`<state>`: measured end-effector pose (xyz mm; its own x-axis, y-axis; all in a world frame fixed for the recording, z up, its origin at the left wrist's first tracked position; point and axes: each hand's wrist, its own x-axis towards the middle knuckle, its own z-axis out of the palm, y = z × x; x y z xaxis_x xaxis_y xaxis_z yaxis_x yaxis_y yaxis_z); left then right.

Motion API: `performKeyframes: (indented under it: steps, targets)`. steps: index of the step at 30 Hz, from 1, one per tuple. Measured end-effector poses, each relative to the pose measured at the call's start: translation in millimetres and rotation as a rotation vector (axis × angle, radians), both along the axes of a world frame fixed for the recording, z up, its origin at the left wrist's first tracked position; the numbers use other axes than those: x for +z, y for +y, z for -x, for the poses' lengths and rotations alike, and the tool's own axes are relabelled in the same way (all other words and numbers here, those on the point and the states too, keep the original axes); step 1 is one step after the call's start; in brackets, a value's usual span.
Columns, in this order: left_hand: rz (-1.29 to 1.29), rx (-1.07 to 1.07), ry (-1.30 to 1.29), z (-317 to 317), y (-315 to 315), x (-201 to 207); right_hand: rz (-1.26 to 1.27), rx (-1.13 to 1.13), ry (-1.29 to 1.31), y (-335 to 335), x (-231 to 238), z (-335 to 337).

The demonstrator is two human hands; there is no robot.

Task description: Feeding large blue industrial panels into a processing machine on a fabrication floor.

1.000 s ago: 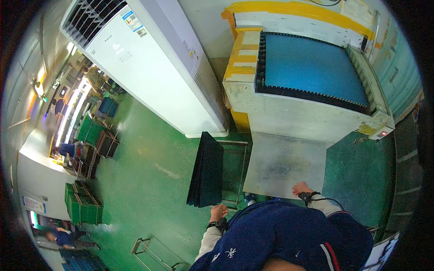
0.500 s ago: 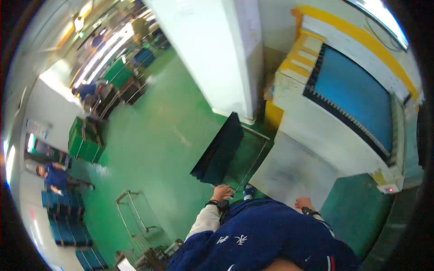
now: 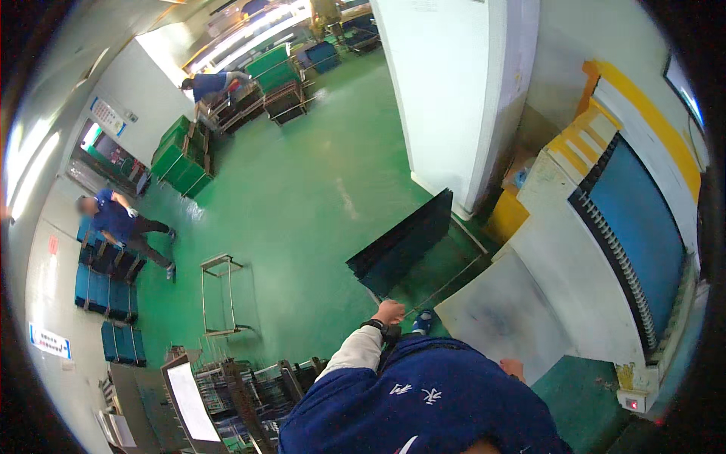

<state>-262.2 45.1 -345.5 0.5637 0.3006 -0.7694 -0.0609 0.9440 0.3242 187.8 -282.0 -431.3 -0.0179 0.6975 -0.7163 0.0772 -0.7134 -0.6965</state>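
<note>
My left hand (image 3: 389, 311), with a dark watch on its wrist, is closed at the near end of a low metal rack (image 3: 467, 236); the fingers look wrapped round its frame. Dark panels (image 3: 404, 246) stand on edge, leaning together, along the left side of this rack. My right hand (image 3: 513, 368) hangs low beside my body, over a grey metal sheet (image 3: 495, 314). My blue top hides much of it, and its fingers do not show clearly.
A white machine with a blue belt (image 3: 639, 204) stands at the right, behind a white pillar (image 3: 446, 98). An unloaded metal frame (image 3: 227, 295) stands left. Loaded racks (image 3: 265, 386) are close by at lower left. One person (image 3: 117, 219) is at far left, another (image 3: 212, 85) farther back.
The view has turned left, so the pillar, rack and machine sit farther right. My left hand stays at the rack's near end. More of the lower-left racks shows, and less of my right hand.
</note>
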Motion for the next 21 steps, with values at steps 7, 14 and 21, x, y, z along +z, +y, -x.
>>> performKeyframes:
  steps: [7, 14, 21]
  targets:
    - [-0.412, -0.182, 0.296, 11.1, 16.1, -38.4, -0.13, 0.284, -0.314, 13.8, 33.0, 8.0]
    - [-1.624, -1.217, 0.863, 21.3, 18.6, -40.8, -0.45, 0.762, -0.816, 26.0, 89.7, 15.7]
    - [-0.462, -0.072, 0.58, 21.8, 34.8, 5.7, -0.297, 0.619, -0.696, 29.7, 100.8, 26.4]
